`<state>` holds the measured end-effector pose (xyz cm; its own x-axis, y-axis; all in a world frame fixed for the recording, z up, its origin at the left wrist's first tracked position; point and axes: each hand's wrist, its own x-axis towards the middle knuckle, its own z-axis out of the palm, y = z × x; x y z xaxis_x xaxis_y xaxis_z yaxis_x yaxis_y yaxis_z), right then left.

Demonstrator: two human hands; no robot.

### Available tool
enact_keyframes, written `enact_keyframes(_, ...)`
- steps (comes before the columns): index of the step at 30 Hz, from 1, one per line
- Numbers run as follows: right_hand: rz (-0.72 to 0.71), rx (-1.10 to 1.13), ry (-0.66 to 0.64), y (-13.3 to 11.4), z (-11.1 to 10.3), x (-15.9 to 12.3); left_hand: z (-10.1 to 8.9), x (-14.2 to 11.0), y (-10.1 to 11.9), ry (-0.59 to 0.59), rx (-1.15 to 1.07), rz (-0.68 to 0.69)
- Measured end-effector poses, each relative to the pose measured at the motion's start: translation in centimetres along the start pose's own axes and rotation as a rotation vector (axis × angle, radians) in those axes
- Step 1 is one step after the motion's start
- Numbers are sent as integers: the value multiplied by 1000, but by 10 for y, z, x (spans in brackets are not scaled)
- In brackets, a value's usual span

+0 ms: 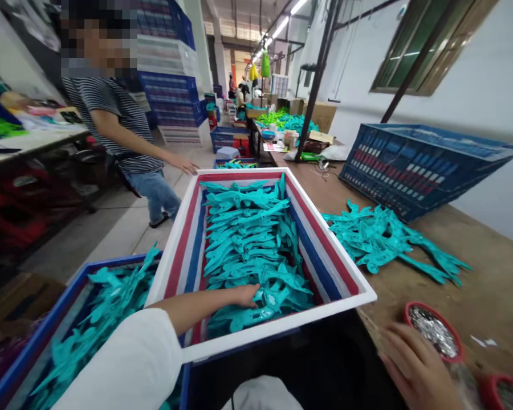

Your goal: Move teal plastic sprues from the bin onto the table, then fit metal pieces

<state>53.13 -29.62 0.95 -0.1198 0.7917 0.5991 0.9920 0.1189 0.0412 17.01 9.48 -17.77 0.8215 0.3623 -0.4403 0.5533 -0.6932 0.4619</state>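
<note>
My left hand, in a white sleeve, reaches over the near rim of a white crate with red and blue striped walls and rests on a heap of teal plastic pieces. Whether its fingers grip one piece, I cannot tell. My right hand sits low at the right, fingers apart and holding nothing, beside a red-rimmed tin of small silver parts. A loose pile of teal pieces lies on the wooden table. A blue crate of teal pieces stands to the left.
A person in a striped shirt stands beyond the white crate, one hand near its far rim. A tilted blue plastic crate lies on the table, with a second red-rimmed tin at the lower right. Stacked crates and other workers stand further back.
</note>
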Motion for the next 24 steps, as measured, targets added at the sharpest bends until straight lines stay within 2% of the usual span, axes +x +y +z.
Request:
enact_keyframes(2, -7, -15, 1, -6, 19, 20, 2, 0, 1, -55, 67, -50)
enact_keyframes(6, -56, -6, -100, -13, 59, 42, -3, -4, 7, -127, 150, -57)
enact_keyframes(9, -64, -3, -118, -11, 84, 40, -20, -5, 14, -187, 169, -43)
enact_keyframes(12, -65, 7, -61, -2, 104, 33, -50, -7, 23, -216, 182, -46)
enact_keyframes(14, -57, 19, -34, 0, 112, 29, -72, -18, 30, -190, 191, -4)
enact_keyframes(18, 4, 33, -22, -13, 115, 22, -103, -59, 38, -101, 87, 234)
enact_keyframes(21, 48, 69, -12, -24, 123, 20, -123, -73, 19, -26, 4, 180)
enact_keyframes(24, 135, 65, 33, -29, 139, 15, -138, -64, -3, 20, 84, 114)
